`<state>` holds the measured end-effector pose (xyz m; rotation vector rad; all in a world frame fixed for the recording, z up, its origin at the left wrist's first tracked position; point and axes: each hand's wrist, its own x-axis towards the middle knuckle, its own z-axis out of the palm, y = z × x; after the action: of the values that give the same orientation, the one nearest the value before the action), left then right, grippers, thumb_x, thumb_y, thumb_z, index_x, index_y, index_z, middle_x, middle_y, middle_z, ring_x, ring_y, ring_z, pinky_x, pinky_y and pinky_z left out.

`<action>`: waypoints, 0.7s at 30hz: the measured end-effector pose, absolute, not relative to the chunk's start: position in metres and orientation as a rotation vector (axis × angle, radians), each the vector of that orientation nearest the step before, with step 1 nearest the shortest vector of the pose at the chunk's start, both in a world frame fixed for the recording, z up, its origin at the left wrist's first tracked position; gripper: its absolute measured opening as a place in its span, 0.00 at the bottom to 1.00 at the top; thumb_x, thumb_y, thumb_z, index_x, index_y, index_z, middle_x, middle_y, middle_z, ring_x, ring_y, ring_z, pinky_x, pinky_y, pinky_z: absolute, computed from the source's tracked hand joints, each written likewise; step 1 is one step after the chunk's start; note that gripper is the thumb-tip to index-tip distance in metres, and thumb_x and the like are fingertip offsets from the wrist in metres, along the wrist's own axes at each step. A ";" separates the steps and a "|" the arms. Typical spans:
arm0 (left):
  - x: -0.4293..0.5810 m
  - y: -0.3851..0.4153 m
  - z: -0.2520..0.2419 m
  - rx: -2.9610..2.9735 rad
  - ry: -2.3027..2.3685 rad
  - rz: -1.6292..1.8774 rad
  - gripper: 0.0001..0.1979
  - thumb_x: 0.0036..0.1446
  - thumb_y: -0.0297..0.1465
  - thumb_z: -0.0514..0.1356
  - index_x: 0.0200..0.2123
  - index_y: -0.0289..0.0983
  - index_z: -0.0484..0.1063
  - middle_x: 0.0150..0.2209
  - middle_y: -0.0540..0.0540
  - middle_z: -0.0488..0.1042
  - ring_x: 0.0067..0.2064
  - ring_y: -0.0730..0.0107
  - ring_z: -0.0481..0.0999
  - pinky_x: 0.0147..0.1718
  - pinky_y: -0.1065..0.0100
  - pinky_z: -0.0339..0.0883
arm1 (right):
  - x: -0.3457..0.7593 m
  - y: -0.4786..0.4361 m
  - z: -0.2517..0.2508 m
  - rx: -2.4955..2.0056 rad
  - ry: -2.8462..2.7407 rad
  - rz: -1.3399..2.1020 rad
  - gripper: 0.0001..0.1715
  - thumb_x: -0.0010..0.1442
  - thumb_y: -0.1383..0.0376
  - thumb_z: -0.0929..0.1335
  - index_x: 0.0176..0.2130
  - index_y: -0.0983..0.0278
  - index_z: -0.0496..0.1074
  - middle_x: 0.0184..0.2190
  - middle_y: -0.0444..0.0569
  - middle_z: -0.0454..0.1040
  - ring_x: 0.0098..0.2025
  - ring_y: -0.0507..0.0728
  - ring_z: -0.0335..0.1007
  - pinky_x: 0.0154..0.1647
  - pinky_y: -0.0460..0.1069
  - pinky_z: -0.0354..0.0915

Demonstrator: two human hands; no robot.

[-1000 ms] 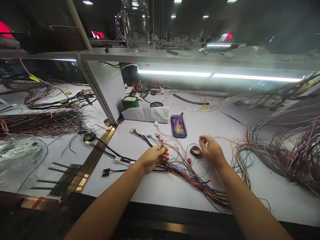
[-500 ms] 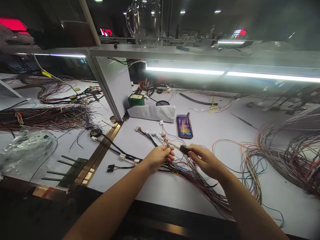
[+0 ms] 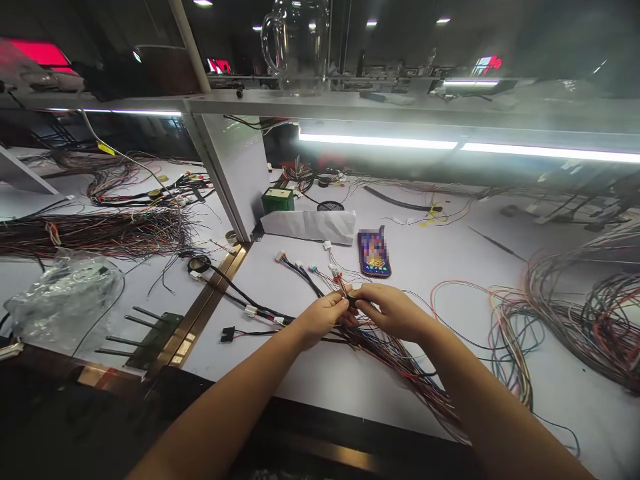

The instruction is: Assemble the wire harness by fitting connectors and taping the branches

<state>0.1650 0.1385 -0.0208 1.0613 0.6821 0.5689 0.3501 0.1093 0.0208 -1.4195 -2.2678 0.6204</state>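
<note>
A bundle of coloured wires [image 3: 395, 357] with small white connectors lies on the white bench [image 3: 320, 373]. My left hand [image 3: 323, 317] is closed around the bundle just below the connector ends. My right hand [image 3: 393, 310] meets it from the right, fingers pinched on a small dark roll of tape [image 3: 353, 301] pressed against the wires. The tape is mostly hidden by my fingers.
A phone [image 3: 374, 253] lies behind my hands, with a white packet [image 3: 310, 227] and a green box [image 3: 278, 199] further back. Black cables [image 3: 240, 297] cross the bench at left. Large coils of wire [image 3: 575, 313] fill the right side. A plastic bag [image 3: 60, 300] sits on the left bench.
My right hand picked up the tape roll from the bench and carried it left to the wire bundle, where it now touches my left hand. My left hand kept its hold.
</note>
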 end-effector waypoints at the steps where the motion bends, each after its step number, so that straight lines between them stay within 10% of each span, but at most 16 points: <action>1: 0.166 0.138 -0.022 1.077 0.705 0.588 0.22 0.58 0.37 0.56 0.53 0.33 0.65 0.34 0.45 0.71 0.33 0.69 0.74 0.36 0.65 0.66 | 0.350 0.109 0.020 -1.414 -2.262 0.621 0.11 0.62 0.65 0.60 0.39 0.59 0.70 0.37 0.46 0.74 0.38 0.55 0.67 0.39 0.50 0.60; 21: 0.174 0.130 -0.025 1.329 0.821 0.637 0.20 0.61 0.40 0.52 0.48 0.31 0.67 0.27 0.47 0.71 0.30 0.69 0.71 0.34 0.66 0.65 | 0.353 0.104 0.015 -1.311 -2.214 0.523 0.08 0.61 0.66 0.62 0.37 0.60 0.71 0.33 0.45 0.73 0.36 0.54 0.65 0.40 0.51 0.58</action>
<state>0.1739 0.1296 -0.0252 1.3287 0.8208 0.6366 0.3531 0.1043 0.0148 -1.3115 -2.2143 0.5230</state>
